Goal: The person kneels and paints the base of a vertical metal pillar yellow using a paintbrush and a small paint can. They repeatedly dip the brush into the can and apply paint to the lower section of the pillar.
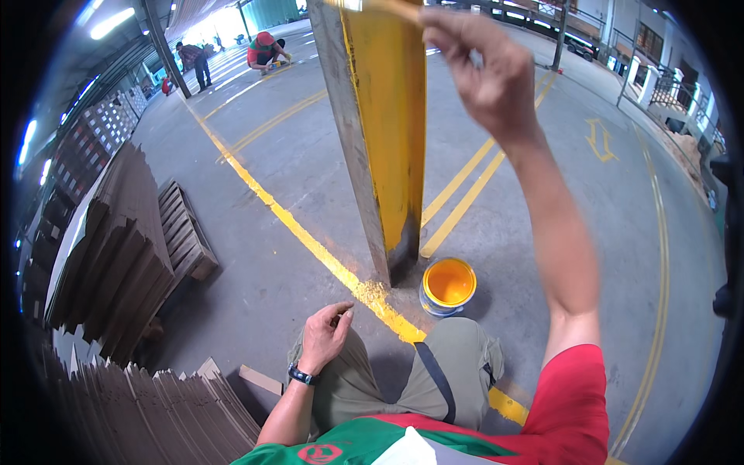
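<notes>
My right hand (488,77) is raised high and closed around the wooden handle of a paintbrush (394,9). The brush lies across the upper part of a steel column (387,116), and its bristle end is cut off by the top edge. One face of the column is coated yellow, while its left side (349,132) is bare grey. At the column's foot stands an open can of yellow paint (449,283). By my left knee, my left hand (327,337) is loosely curled with nothing seen in it.
A rough yellow floor line (291,225) runs past the column's base. On the left are stacked cardboard sheets (116,240), a wooden pallet (186,229) and more cardboard (155,411). Farther off, a person in a red cap (267,54) crouches and another person (194,62) stands bent.
</notes>
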`<state>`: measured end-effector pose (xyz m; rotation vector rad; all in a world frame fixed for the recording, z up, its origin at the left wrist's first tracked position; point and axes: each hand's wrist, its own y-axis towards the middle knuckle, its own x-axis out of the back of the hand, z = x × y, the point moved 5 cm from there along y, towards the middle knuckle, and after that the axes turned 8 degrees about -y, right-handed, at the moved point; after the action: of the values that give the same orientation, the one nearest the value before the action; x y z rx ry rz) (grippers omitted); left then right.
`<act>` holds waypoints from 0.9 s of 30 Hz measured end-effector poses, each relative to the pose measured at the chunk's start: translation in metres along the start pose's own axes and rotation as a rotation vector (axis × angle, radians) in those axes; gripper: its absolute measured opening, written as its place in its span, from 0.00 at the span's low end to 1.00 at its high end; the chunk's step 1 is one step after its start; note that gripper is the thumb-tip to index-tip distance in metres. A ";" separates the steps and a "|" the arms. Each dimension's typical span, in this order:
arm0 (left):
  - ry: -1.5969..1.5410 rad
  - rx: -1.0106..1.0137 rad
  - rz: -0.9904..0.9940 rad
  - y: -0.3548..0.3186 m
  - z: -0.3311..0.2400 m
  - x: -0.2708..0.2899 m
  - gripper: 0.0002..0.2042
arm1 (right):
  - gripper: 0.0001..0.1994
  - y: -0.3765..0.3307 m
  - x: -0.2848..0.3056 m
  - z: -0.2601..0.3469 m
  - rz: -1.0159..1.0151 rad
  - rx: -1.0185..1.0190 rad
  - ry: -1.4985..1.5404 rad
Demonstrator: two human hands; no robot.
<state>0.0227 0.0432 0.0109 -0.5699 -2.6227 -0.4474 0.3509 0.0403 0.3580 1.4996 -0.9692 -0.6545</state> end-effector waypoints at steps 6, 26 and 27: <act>-0.022 -0.010 0.012 -0.002 -0.003 0.002 0.11 | 0.15 -0.110 -0.003 0.048 0.439 -0.146 -0.017; -0.012 -0.013 -0.010 -0.003 -0.007 0.003 0.11 | 0.13 -0.072 0.010 -0.012 0.156 -0.697 0.112; -0.022 -0.025 -0.009 -0.002 -0.008 0.003 0.11 | 0.13 -0.068 0.013 -0.011 0.096 -0.609 0.182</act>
<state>0.0223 0.0391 0.0185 -0.5739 -2.6452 -0.4803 0.3807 0.0341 0.2953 0.9470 -0.6193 -0.6565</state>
